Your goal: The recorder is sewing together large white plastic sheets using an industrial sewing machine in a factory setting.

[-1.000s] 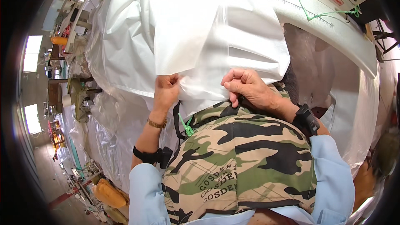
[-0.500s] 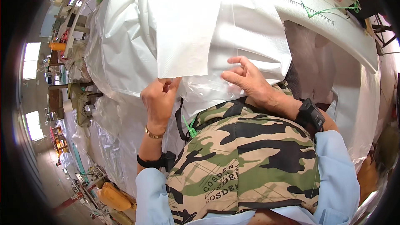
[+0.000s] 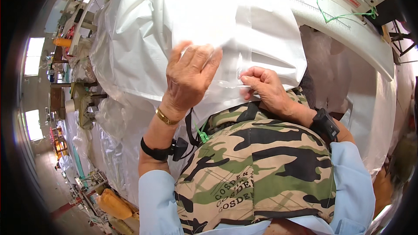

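**Left hand raised across white panel, right-hand fingers drawn in**

The left hand (image 3: pixel 189 76), seen half a second ago curled below the lower edge of the white panel (image 3: pixel 204 17), has been lifted up and over it, the back of the hand now turned to the camera and the fingers stretched forward, blurred at their tips. The panel's lower edge, plainly shown then, can no longer be made out. The right hand (image 3: pixel 267 89), caught half a second ago with its forefinger raised clear of the thumb, has been lowered slightly, its thumb and forefinger brought close together beside the clear film (image 3: pixel 224 85).
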### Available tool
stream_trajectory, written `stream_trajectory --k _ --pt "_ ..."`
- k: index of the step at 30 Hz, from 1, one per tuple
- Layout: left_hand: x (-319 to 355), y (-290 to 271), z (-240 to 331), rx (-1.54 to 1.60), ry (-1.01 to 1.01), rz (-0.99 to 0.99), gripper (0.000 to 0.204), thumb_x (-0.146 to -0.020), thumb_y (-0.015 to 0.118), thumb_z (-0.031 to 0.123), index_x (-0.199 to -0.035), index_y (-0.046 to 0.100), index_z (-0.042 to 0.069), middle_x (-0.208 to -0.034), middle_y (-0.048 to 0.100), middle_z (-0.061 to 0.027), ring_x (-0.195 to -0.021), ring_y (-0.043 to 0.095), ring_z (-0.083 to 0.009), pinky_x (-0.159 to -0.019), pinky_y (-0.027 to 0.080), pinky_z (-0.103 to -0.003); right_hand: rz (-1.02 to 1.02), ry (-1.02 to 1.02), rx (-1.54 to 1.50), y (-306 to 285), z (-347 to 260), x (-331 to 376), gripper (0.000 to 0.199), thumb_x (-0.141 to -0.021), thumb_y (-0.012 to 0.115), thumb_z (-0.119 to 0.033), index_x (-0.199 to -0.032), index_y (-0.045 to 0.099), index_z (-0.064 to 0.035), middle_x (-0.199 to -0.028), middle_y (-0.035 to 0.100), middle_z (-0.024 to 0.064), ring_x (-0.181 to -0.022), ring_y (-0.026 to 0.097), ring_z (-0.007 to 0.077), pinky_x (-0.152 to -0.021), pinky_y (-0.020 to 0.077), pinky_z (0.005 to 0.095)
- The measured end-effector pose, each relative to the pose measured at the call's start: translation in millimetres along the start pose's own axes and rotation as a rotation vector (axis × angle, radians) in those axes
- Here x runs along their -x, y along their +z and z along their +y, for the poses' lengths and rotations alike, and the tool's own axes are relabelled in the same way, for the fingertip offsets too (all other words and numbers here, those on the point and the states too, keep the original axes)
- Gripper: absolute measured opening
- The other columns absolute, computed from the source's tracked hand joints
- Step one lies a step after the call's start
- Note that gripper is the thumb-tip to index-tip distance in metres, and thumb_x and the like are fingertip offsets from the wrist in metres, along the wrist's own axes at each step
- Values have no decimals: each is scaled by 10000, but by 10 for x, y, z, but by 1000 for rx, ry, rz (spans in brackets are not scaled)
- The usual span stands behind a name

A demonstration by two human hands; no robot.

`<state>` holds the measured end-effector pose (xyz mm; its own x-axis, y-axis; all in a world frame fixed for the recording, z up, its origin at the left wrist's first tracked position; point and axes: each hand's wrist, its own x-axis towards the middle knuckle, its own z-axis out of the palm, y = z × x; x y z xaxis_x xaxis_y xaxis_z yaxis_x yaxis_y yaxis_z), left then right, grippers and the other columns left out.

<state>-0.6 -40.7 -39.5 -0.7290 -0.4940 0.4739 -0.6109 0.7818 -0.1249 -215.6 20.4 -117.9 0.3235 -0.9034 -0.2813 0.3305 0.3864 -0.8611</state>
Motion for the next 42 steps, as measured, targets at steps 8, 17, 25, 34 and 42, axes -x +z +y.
stream_trajectory --k 8,17,25,34,42 --pt "-45 -44 162 1061 -633 457 393 -833 732 -53 -1201 604 -3 -1188 625 -81 -877 648 -148 -756 549 -247 2 -144 107 211 -281 169 165 -997 588 -154 -971 627 4 -807 610 17 -687 595 70 -621 506 220" --pt "137 98 271 1117 -711 39 29 -903 640 2 -920 637 -21 -728 559 23 -721 479 -36 -631 427 -213 -76 -756 852 425 -590 72 92 -919 648 -121 -868 596 -65 -621 569 58 -527 520 220 -709 422 316" --pt "186 149 286 1314 -852 -38 152 -1003 541 105 -1082 588 -16 -809 641 -15 -738 546 -44 -649 460 -212 -214 -651 1201 500 -441 -47 169 -830 696 -100 -884 542 -57 -684 593 120 -645 619 356 -610 504 436" --pt "193 129 176 1450 -916 -148 187 -997 596 171 -1075 565 3 -849 670 -24 -702 569 -20 -581 429 -174 -363 -632 1352 483 -372 -102 232 -801 682 -71 -997 561 -45 -725 614 79 -700 642 310 -617 506 384" --pt "189 29 113 1298 -934 -15 181 -997 607 158 -910 629 2 -767 536 70 -707 441 -11 -625 358 -169 455 -898 1152 -353 -526 96 431 -839 708 -112 -1244 597 -16 -1181 651 160 -1059 611 321 -915 485 391"
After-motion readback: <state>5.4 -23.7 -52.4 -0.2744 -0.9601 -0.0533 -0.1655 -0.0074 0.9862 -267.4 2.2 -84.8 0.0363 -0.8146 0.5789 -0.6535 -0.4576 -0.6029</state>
